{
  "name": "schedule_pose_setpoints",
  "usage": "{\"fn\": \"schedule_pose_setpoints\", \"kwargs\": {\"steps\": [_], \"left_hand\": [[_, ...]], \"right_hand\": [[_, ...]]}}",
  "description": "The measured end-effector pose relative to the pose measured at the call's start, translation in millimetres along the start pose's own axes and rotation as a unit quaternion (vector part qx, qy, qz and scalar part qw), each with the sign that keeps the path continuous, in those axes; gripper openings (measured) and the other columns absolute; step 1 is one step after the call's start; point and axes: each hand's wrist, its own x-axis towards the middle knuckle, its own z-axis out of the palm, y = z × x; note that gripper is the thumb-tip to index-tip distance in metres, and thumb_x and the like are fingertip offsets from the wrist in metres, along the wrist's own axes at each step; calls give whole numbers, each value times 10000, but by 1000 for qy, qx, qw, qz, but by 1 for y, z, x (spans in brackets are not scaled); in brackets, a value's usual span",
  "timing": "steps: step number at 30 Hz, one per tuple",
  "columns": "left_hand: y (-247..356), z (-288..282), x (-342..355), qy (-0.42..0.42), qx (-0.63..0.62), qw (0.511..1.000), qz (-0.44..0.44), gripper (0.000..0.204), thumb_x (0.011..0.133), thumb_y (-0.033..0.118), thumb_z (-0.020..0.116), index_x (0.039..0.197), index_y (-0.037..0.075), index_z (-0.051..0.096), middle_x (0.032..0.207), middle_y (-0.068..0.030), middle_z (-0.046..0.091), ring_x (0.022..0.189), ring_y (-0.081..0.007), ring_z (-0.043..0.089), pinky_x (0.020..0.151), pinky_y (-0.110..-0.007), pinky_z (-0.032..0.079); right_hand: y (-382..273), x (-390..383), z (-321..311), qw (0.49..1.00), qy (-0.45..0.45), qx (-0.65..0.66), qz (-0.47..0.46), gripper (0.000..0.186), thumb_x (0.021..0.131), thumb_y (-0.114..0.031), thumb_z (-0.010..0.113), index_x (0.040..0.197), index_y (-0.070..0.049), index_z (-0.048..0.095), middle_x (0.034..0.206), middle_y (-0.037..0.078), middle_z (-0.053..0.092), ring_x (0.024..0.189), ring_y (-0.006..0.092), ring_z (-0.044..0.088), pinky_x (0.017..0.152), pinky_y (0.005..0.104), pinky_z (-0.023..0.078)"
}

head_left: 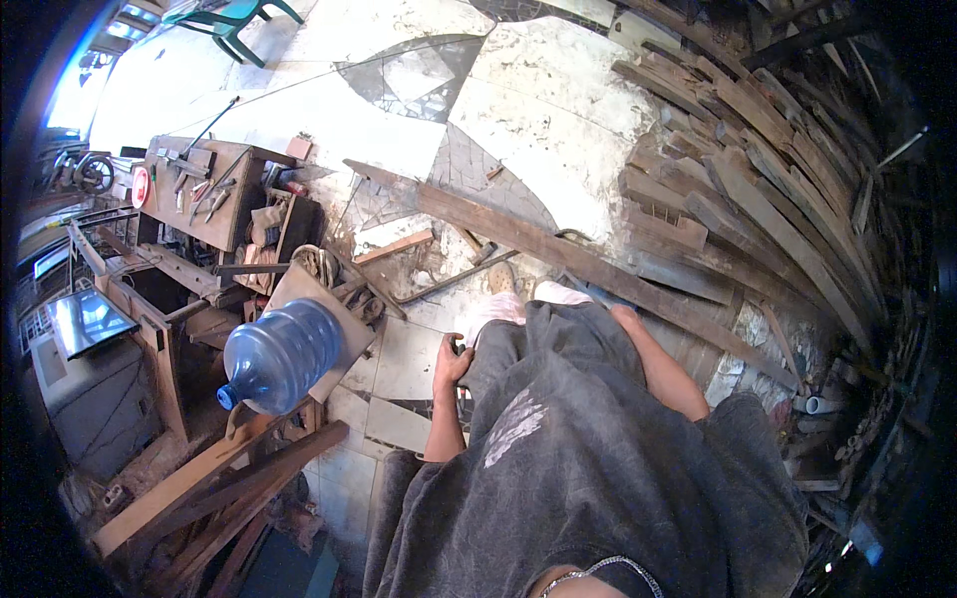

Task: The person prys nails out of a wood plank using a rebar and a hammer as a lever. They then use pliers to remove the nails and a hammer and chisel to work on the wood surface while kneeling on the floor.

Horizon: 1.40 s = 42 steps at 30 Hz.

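My left hand [454, 361] hangs beside my left thigh with its fingers curled. A small dark thing [460, 346] shows between the thumb and fingers, too small to name. My right hand [624, 317] rests low against my right leg, and its fingers are mostly hidden by the shirt and leg. Nearest to the left hand, a large blue water jug [289, 354] lies on its side on a brown board [351, 334], its blue cap pointing left. A long wooden plank [498, 227] lies across the floor in front of my feet.
A wooden workbench [199, 214] with several hand tools stands at the far left. Stacked timber [738, 189] fills the right side. Boards [184, 483] lean at the lower left near a grey cabinet [90, 379]. A green chair [229, 28] stands at the back.
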Motion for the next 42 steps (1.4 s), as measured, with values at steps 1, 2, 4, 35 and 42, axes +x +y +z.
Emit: {"fn": "schedule_pose_setpoints", "kwargs": {"steps": [1,2,4,35,42], "left_hand": [[3,-2,5,-1,8,1000,-3,463,689,167,696,1083,2,517,784,-150,594,703,-239,572,660,-345,476],[14,-7,5,-4,17,1000,-8,467,686,167,700,1084,2,518,770,-144,593,691,-243,571,657,-348,477],[-1,-20,-3,37,23,999,2,470,683,155,715,1086,10,521,728,-124,589,655,-239,569,638,-356,478],[-109,95,55,74,-75,973,-207,537,680,167,710,1142,33,473,803,-194,623,791,-365,634,705,-449,493],[-226,138,255,10,-71,993,-88,558,673,138,705,1143,1,437,1016,-260,624,961,-419,595,835,-465,485]], "right_hand": [[7,6,3,1000,3,3,-3,368,824,-283,504,1027,-28,675,1146,212,614,1097,352,588,871,459,474],[16,12,8,1000,7,5,-4,368,824,-285,504,1022,-27,676,1142,214,615,1094,351,589,868,459,475],[9,21,13,999,6,-12,-34,370,823,-289,504,1014,-23,677,1134,217,617,1090,350,591,862,460,476],[-172,126,-155,934,91,-244,-243,449,903,-394,526,836,40,618,798,287,610,833,445,602,740,484,460],[-65,280,-58,938,127,-195,-256,337,918,-315,554,897,20,581,736,231,591,715,388,590,654,420,463]]}}
